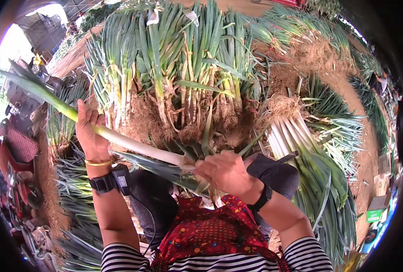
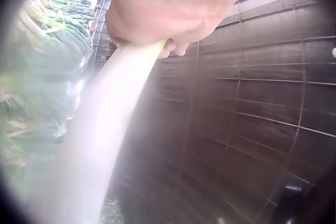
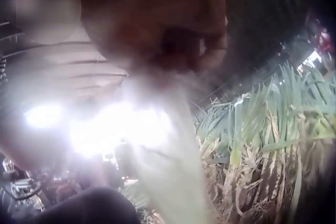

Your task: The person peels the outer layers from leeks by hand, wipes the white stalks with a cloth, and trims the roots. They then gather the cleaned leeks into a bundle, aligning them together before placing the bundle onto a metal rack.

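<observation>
A long green onion (image 1: 133, 141) slants across my lap, green leaves up at the left and white root end at the right. My left hand (image 1: 91, 129) grips it where the green turns to white. From the left wrist view, the white shaft (image 2: 102, 124) runs down out of that hand. My right hand (image 1: 226, 171) has its fingers curled around the root end, where dry outer skin (image 1: 188, 163) shows loose. The roots themselves are hidden by this hand. In the right wrist view a blurred pale length (image 3: 170, 155) hangs below the right fingers.
Upright bundles of rooted green onions (image 1: 165, 68) stand directly ahead. A pile of white-stemmed green onions (image 1: 301, 149) lies at my right, more (image 1: 77, 190) at my left. Motorbikes (image 1: 18, 167) are parked at far left. A green-and-white box (image 1: 374, 215) sits at far right.
</observation>
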Motion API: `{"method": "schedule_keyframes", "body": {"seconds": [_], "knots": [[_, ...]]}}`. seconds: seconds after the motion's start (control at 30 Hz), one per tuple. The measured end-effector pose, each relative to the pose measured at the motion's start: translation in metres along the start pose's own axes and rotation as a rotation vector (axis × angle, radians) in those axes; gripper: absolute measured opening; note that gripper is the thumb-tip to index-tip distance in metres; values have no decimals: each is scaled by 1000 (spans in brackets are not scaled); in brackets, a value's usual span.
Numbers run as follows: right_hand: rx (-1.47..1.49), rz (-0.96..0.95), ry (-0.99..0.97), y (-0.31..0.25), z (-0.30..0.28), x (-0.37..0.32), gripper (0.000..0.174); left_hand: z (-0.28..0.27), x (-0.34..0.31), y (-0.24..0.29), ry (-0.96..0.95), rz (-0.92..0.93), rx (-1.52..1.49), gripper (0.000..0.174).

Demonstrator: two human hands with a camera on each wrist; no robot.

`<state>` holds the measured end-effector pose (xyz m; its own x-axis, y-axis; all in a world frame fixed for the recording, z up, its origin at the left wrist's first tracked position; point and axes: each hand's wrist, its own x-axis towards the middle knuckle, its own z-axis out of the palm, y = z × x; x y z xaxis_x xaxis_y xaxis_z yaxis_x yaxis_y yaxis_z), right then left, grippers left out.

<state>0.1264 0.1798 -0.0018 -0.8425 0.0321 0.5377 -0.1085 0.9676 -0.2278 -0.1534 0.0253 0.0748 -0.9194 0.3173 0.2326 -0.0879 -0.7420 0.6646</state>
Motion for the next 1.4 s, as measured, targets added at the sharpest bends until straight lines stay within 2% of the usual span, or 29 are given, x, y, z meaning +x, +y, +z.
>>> {"method": "schedule_keyframes", "body": {"seconds": [0.03,0.1,0.17,0.23,0.37,0.47,0.5,0.53,0.6,0.63,0.7,0.73,0.8,0.83,0.93,1.07,1.17,1.4], "knots": [[44,-40,68,-2,6,-4,12,-4,5,4,43,-24,-10,24],[66,-47,43,-6,-11,-22,13,-30,26,16,81,-32,-5,21],[83,-63,18,3,-22,-42,15,-54,41,38,67,-77,-43,25],[123,154,-310,14,-17,-62,22,-69,44,53,60,-163,-142,33],[-65,185,-435,25,-5,-70,35,-75,31,47,156,-59,-86,36],[66,266,-402,17,-9,-43,38,-64,18,44,181,-45,-72,41],[66,271,-282,9,-10,-28,37,-68,17,44,156,-53,-98,38],[68,260,-289,2,-15,-13,37,-68,15,44,166,-44,-99,38],[551,373,-75,-11,-19,15,41,-61,6,38,134,-16,-132,27],[555,362,-81,-15,-15,26,41,-57,3,36,173,5,-100,28],[141,-21,128,-22,-7,45,48,-59,-1,29,237,-14,-114,30],[144,-34,125,-27,-2,50,48,-60,-3,26,260,-23,-140,30],[-66,49,21,-33,9,58,51,-60,-10,21,285,27,-96,30],[-148,106,-133,-33,12,60,48,-58,-14,21,302,28,-99,30],[-20,98,-80,-24,24,62,44,-63,-22,18,358,75,-100,31],[70,-19,-43,-21,31,62,34,-70,-33,18,429,112,-105,28],[162,-60,-61,-23,32,65,28,-64,-39,22,449,131,-88,24],[161,-58,-178,-29,31,70,24,-55,-45,30,451,247,-66,20]]}}
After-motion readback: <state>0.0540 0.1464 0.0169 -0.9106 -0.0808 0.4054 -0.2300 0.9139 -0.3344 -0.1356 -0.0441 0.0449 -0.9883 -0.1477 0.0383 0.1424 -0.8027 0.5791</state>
